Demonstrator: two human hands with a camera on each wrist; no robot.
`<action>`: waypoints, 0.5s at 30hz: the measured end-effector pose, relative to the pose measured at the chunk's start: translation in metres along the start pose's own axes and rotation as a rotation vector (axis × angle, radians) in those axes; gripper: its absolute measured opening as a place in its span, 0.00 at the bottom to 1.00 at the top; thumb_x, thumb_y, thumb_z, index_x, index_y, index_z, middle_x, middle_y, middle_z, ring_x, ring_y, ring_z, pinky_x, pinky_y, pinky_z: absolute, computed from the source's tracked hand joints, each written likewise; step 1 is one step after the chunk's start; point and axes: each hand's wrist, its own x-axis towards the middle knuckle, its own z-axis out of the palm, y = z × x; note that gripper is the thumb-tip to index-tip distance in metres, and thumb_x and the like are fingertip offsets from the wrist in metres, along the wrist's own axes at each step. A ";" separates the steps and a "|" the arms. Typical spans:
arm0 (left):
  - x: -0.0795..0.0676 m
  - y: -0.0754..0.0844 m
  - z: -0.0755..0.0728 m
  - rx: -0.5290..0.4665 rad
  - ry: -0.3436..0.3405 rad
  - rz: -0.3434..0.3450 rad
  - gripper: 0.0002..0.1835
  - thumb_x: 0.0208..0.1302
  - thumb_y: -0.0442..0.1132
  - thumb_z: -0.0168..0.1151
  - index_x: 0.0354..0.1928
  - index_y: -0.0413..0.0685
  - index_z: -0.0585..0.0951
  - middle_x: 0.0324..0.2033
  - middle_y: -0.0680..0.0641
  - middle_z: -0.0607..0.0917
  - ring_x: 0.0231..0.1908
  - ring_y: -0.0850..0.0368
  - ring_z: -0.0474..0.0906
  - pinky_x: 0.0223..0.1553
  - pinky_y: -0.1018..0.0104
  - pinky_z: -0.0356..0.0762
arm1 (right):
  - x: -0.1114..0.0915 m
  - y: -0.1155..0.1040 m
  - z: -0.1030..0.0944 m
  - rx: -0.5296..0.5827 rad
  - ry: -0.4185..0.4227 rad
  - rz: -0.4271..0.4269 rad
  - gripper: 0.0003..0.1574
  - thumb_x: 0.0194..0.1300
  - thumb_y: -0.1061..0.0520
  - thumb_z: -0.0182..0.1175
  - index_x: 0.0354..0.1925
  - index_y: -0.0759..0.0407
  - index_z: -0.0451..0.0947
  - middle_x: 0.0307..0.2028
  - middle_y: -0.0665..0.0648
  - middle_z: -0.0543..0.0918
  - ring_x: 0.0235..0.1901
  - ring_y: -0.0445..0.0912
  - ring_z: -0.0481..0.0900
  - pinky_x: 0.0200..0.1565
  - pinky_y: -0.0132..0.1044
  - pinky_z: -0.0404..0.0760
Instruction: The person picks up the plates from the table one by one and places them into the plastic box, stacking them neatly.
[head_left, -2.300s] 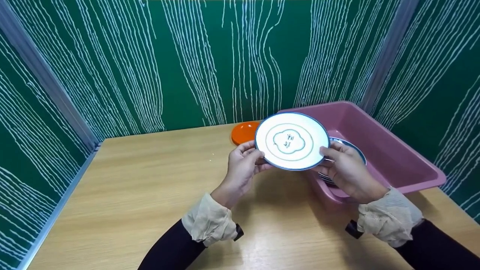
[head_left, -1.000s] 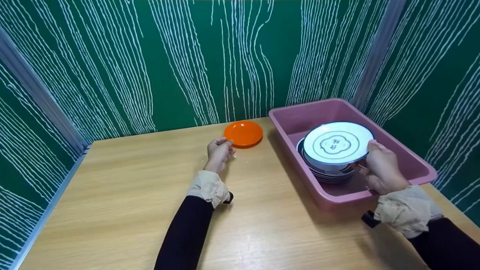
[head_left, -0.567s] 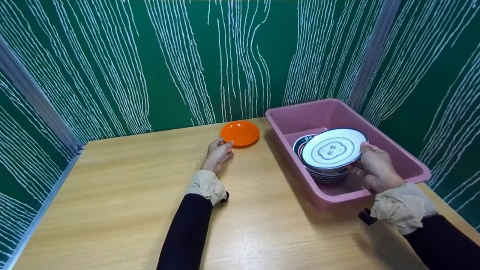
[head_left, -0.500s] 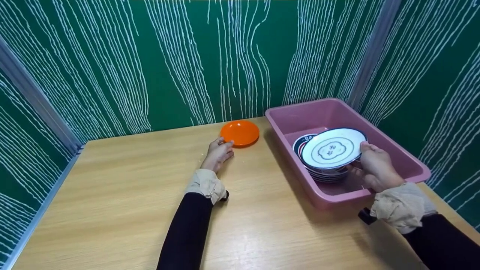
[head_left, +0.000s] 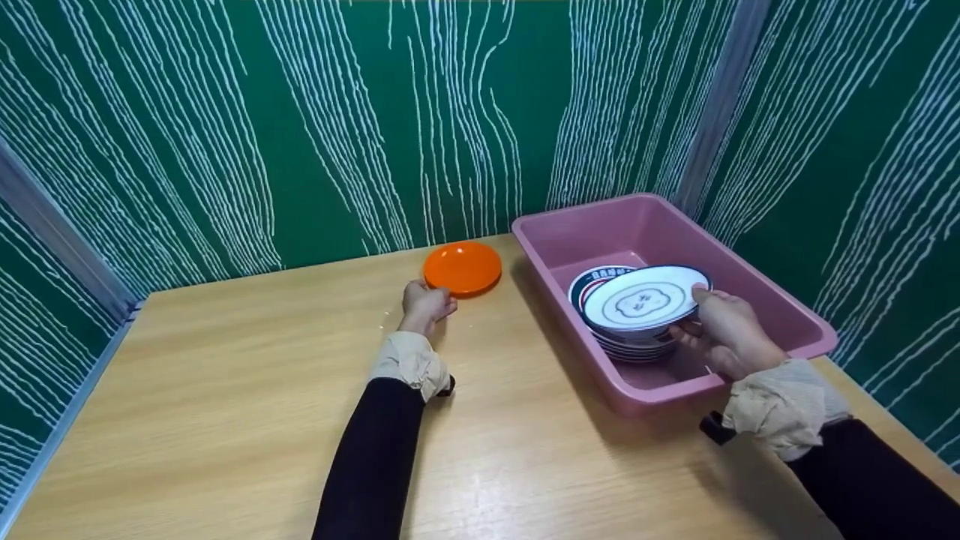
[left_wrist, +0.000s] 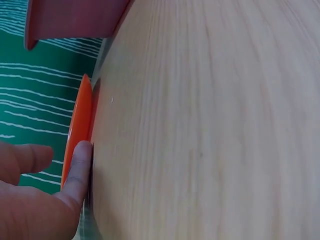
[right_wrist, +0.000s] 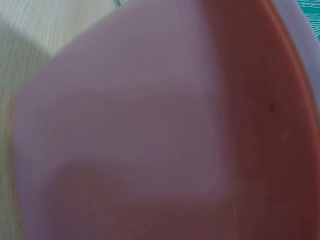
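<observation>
An orange plate (head_left: 463, 268) lies near the table's back edge. My left hand (head_left: 426, 303) is at its near-left rim. In the left wrist view one straight finger (left_wrist: 78, 172) lies against the plate's edge, close to the table, while another digit (left_wrist: 32, 157) stands apart from the plate. My right hand (head_left: 727, 330) grips the right rim of a white plate (head_left: 641, 300) with a dark rim and a printed centre, thumb on top. That plate is tilted over a stack of patterned plates (head_left: 634, 351) inside the pink tub (head_left: 551, 300), partly covering it.
The pink tub stands at the table's back right; its wall (right_wrist: 140, 125) fills most of the right wrist view. Green panels (head_left: 300, 150) with white wavy lines close off the back and sides of the wooden table (head_left: 247, 390).
My right hand has carried the white plate from in front of the tub, lowering it towards the stack. My left hand has let go of it and moved to the orange plate.
</observation>
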 end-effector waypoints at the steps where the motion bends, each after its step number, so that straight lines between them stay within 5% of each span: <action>1: 0.000 0.000 0.001 -0.010 -0.001 0.005 0.35 0.68 0.21 0.54 0.75 0.38 0.57 0.48 0.36 0.80 0.37 0.48 0.81 0.53 0.58 0.85 | 0.000 0.000 0.000 -0.005 -0.001 0.010 0.39 0.82 0.44 0.41 0.82 0.49 0.43 0.39 0.53 0.82 0.35 0.42 0.84 0.40 0.33 0.87; 8: 0.003 -0.003 0.009 0.024 0.089 0.004 0.28 0.67 0.20 0.56 0.67 0.37 0.65 0.42 0.38 0.83 0.35 0.49 0.84 0.46 0.60 0.87 | 0.000 0.001 0.001 -0.058 -0.057 0.040 0.44 0.80 0.43 0.47 0.82 0.52 0.41 0.51 0.53 0.76 0.44 0.41 0.80 0.42 0.31 0.85; 15: 0.009 -0.003 0.015 0.086 0.190 -0.049 0.18 0.69 0.23 0.58 0.59 0.37 0.72 0.38 0.40 0.87 0.35 0.50 0.88 0.36 0.64 0.88 | 0.000 0.000 0.001 -0.106 -0.056 0.037 0.43 0.79 0.44 0.50 0.80 0.54 0.44 0.45 0.52 0.81 0.29 0.39 0.77 0.31 0.29 0.83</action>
